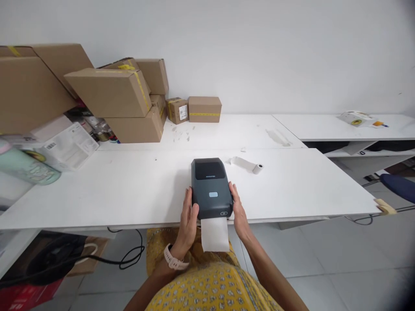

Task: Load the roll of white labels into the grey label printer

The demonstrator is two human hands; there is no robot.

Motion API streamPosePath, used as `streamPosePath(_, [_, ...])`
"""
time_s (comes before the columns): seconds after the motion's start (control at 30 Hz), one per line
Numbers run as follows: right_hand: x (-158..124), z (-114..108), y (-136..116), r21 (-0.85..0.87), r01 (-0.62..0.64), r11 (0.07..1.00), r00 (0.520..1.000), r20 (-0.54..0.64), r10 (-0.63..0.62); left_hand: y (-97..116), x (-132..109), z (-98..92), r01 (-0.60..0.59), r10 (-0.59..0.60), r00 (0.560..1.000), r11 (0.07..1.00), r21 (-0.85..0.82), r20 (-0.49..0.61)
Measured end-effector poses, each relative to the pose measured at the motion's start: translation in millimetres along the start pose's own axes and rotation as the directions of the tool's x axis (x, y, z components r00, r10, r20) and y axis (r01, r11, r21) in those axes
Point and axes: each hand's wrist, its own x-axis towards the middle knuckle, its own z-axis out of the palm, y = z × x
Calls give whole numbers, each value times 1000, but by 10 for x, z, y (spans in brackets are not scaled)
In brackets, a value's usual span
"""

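Note:
A dark grey label printer (212, 205) rests on the white table near its front edge. Its lid is closed, with a dark window at the far end and a pale blue button on top. From its near side a strip of blank white paper (215, 235) hangs over the table edge. My left hand (188, 218) presses flat along the printer's left side, and my right hand (239, 212) lies along its right side, so the printer is held between them. Behind it to the right, a small paper roll (257, 168) lies partly unrolled.
Cardboard boxes (132, 127) are stacked at the back left, with smaller ones (205, 109) beside them. A mint-green bottle (29, 166) lies at the far left by a white box (69, 147). Black cables (129, 257) hang below the table (292, 185).

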Motion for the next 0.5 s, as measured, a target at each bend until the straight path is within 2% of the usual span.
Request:
streamPosePath(0.13, [8,31,-26,-24,32,999,999,-18,-32,-18,1,10,-36,37,999,999,34,-27])
streamPosePath(0.3, [79,-44,-163,-36,105,994,994,-2,-106,80,78,-83,-48,47,999,999,-12,-17])
streamPosePath(0.4, [245,-97,-362,-88,247,965,969,5,-248,190,244,-132,-121,118,992,988,-93,-34])
streamPosePath(0.5, [588,-125,-623,-164,415,895,905,-25,-425,304,487,-166,-200,185,979,955,-217,-85])
